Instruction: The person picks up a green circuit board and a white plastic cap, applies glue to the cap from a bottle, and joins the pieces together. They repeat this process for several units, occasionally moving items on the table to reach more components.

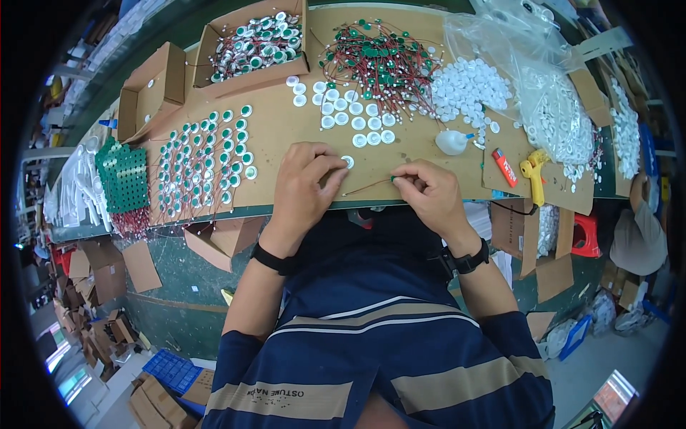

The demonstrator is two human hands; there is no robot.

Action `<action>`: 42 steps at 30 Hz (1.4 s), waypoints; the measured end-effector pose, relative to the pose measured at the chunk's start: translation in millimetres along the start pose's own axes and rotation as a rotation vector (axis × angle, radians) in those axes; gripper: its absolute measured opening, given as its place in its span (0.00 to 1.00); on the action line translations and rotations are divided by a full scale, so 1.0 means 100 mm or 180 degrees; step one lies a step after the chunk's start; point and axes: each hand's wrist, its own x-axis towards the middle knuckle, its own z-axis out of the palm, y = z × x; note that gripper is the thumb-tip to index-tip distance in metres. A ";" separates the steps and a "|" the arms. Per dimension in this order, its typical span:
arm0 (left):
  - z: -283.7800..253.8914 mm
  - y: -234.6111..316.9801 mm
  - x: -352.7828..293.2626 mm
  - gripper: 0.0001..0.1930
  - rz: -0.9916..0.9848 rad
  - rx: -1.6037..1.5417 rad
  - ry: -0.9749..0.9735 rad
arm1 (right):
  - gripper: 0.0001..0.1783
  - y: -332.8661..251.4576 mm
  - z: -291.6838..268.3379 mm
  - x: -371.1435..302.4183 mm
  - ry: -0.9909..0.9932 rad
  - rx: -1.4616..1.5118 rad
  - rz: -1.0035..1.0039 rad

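Note:
My left hand (pixel 307 187) rests at the table's front edge, thumb and fingertips closed on the rim of a small round white cap (pixel 349 162). To its right, my right hand (pixel 431 191) pinches a small green disc board, mostly hidden by the fingers, whose thin reddish wire (pixel 368 188) trails left over the cardboard. Just beyond my hands, several white caps (pixel 374 138) lie in loose rows. Farther back is a tangled heap of green disc boards with red wires (pixel 371 53). Rows of caps fitted with green discs and wires (pixel 204 161) cover the left side.
A cardboard box (pixel 307 64) at the back holds finished-looking discs. White caps (pixel 468 86) are piled right of the wire heap. A white squeeze bottle (pixel 451 142), red lighter (pixel 504 168) and yellow glue gun (pixel 534 171) lie right. A green perforated stack (pixel 121 175) sits far left.

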 end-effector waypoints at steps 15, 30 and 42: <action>0.05 0.03 0.01 0.11 0.0180 0.0229 -0.0051 | 0.10 -0.01 0.01 0.00 -0.0063 0.0199 -0.0066; -0.13 0.14 -0.09 0.13 -0.0431 -0.0902 -0.0015 | 0.11 -0.22 0.23 0.17 -0.0201 0.0662 0.0119; -0.20 0.38 -0.28 0.08 -0.1261 -0.1354 -0.0632 | 0.11 -0.28 0.27 0.01 -0.0649 0.0372 -0.0299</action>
